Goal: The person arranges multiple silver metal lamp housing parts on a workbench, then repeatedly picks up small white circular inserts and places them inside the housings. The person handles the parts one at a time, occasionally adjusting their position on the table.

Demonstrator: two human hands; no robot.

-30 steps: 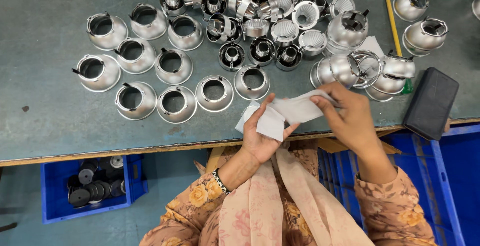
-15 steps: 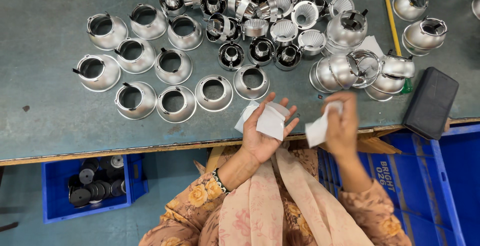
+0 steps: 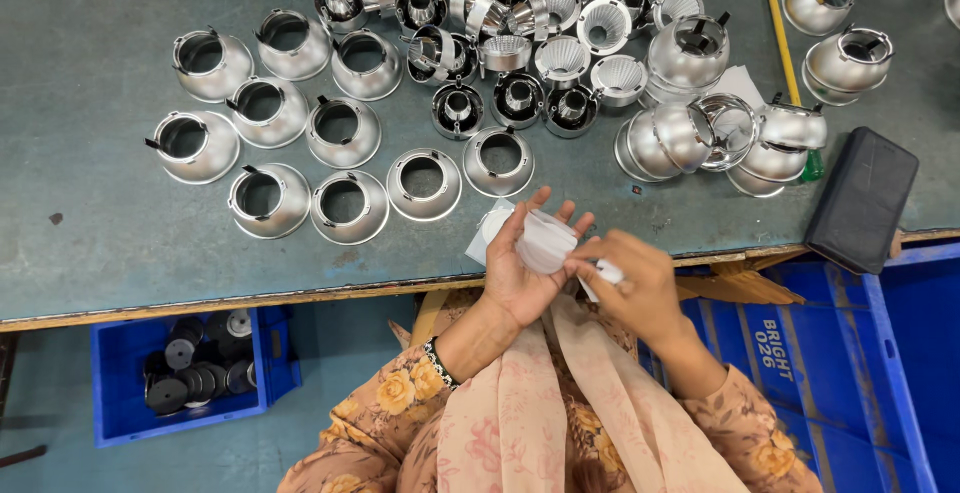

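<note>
My left hand (image 3: 525,263) lies palm up at the table's front edge with a round white paper piece (image 3: 546,241) resting on its fingers. My right hand (image 3: 632,283) is closed beside it, pinching a small white paper strip (image 3: 607,272) that touches the left palm. More white paper (image 3: 485,235) lies on the table just behind the left hand. Rows of shiny metal lamp housings (image 3: 345,205) stand on the grey-green table (image 3: 90,243) to the left and behind.
A heap of small reflectors and rings (image 3: 500,23) sits at the back centre, with stacked chrome cups (image 3: 700,123) to the right. A yellow pencil (image 3: 780,28) and a black pouch (image 3: 862,198) lie at right. Blue bins (image 3: 190,373) (image 3: 860,353) stand below the table.
My right hand pulled a paper strip off to the right, then came back down against the left palm. The left hand stayed in place holding the white piece.
</note>
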